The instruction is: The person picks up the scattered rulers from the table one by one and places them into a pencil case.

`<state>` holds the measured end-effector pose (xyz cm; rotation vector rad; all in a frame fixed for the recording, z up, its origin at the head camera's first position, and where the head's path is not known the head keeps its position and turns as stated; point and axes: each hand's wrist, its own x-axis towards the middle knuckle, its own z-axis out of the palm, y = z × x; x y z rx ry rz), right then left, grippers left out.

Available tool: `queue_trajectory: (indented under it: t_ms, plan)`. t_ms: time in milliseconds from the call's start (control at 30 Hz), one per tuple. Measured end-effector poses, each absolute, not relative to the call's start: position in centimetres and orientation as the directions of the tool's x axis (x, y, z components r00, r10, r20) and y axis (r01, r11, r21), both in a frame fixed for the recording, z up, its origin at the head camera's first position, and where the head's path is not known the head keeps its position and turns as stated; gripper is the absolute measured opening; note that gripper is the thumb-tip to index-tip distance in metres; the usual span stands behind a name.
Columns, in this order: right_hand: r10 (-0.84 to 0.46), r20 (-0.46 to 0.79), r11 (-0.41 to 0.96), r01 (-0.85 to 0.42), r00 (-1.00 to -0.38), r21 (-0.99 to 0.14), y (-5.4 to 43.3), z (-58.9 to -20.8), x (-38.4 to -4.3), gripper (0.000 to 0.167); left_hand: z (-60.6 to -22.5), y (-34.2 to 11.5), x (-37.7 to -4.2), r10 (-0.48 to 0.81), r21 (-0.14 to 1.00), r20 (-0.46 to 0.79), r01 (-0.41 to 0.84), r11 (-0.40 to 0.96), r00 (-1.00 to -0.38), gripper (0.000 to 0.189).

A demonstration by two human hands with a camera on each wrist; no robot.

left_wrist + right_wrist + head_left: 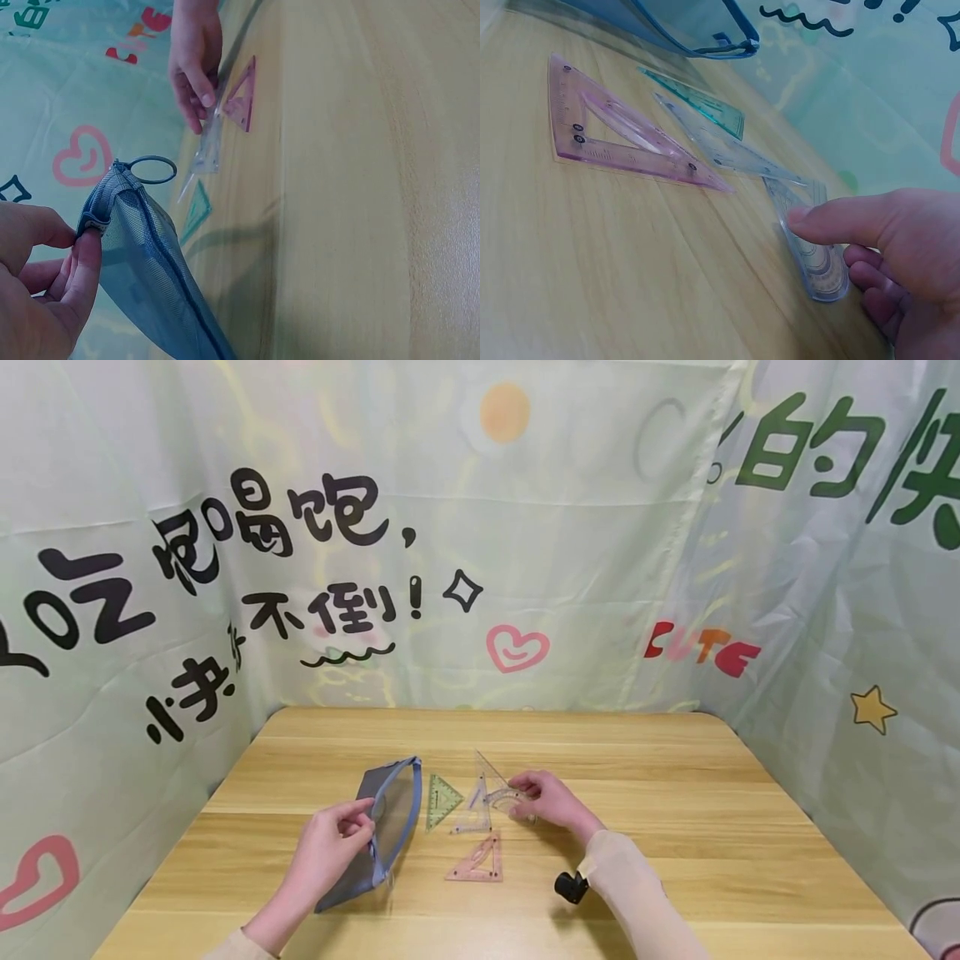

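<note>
My left hand (326, 850) pinches the rim of a blue-grey mesh zip pouch (146, 244) between thumb and fingers. The pouch stands tilted with its mouth gaping to the right; a loop hangs at one corner in the left wrist view. With thumb and fingers, my right hand (557, 802) grips a clear protractor (825, 281); some fingertips are hidden. A clear set square (724, 154) lies against the protractor, and another clear piece (817, 193) shows behind. The green set square (447, 802) is nearest the pouch. A pink set square (495, 860) lies closer to me.
Everything lies on a wood-grain table (637, 752). Printed fabric (585, 568) hangs behind the table and on both sides. A small black device (572, 887) sits at my right sleeve, just over the table.
</note>
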<state>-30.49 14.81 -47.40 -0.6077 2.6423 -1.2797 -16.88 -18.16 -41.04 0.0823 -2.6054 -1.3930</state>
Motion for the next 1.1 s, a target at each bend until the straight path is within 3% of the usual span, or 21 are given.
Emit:
queue_trajectory:
  t_ms: [1100]
  plan:
    - [-0.337, 0.057, 0.589, -0.257, -0.940, -0.766, 15.15, -47.87, -30.03, 0.042, -41.36, -18.21, -16.74, -0.128, 0.824, 0.153, 0.054, 0.564, -0.980, 0.037]
